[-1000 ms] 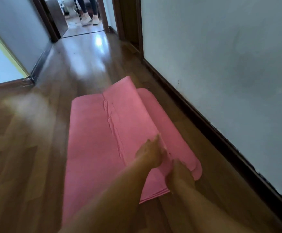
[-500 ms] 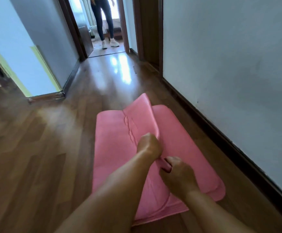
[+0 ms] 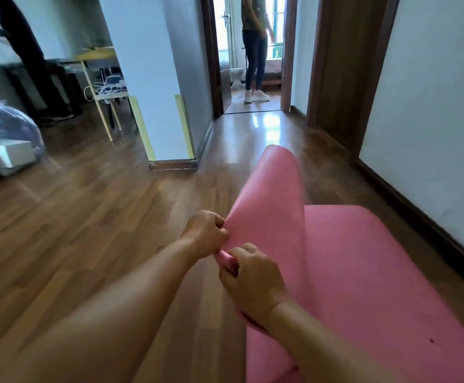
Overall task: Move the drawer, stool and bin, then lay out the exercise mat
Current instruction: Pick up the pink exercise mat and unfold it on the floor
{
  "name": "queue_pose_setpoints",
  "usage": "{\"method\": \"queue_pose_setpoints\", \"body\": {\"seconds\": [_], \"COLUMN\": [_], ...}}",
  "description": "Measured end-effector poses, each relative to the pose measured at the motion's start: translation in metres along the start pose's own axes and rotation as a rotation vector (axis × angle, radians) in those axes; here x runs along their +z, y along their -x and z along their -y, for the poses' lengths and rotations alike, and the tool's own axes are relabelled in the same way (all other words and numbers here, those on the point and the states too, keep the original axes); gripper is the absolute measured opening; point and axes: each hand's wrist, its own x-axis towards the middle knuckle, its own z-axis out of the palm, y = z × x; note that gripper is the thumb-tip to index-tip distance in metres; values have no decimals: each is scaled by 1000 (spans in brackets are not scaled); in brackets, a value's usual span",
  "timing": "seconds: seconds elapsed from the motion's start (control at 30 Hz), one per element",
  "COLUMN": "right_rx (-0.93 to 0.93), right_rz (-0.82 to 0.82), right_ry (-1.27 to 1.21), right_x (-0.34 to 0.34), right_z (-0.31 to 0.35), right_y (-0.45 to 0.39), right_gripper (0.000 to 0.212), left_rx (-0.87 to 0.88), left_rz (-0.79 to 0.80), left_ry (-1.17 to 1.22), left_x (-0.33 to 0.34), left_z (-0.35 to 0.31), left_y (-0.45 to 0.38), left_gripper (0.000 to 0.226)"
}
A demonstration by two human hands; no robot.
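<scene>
A pink exercise mat (image 3: pixel 363 272) lies folded on the wooden floor along the right wall. Its top layer is lifted and curls upward toward the hallway, standing off the lower layer. My left hand (image 3: pixel 206 236) pinches the near edge of that raised layer. Just below it, my right hand (image 3: pixel 253 280) grips the same edge, and the mat bunches between the two hands. The drawer, stool and bin are not clearly in view.
A white wall with a dark baseboard (image 3: pixel 418 217) runs along the right. A wall corner (image 3: pixel 170 150) juts out ahead on the left. A person (image 3: pixel 255 48) stands in the far doorway. A small table (image 3: pixel 101 76) and a plastic bag (image 3: pixel 7 128) sit at the left.
Both hands have raised the mat's top layer off the floor, and it now curls up. The view has lifted and swung left, showing the room at the left.
</scene>
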Motion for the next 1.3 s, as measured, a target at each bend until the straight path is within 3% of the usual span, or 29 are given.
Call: {"method": "queue_pose_setpoints", "body": {"seconds": [0.2, 0.5, 0.63, 0.83, 1.0, 1.1, 1.3], "right_rx": [0, 14, 56, 171, 220, 204, 340], "right_rz": [101, 333, 491, 697, 828, 757, 572], "right_ry": [-38, -70, -97, -64, -142, -69, 93], "right_x": [97, 213, 260, 308, 311, 293, 191], "right_z": [77, 132, 148, 147, 135, 120, 25], "right_y": [-18, -2, 11, 39, 46, 25, -4], "right_gripper": [26, 25, 25, 28, 38, 46, 50], "left_rx": [-107, -301, -412, -494, -495, -420, -172], "left_rz": [-45, -107, -121, 15, -11, -24, 146], "left_ry": [138, 234, 207, 16, -186, -234, -89], "left_x": [-68, -92, -87, -56, -40, -34, 34], "left_z": [105, 243, 303, 364, 372, 352, 239], "left_y": [8, 31, 42, 62, 64, 55, 38], "left_gripper": [17, 18, 15, 23, 35, 61, 75]}}
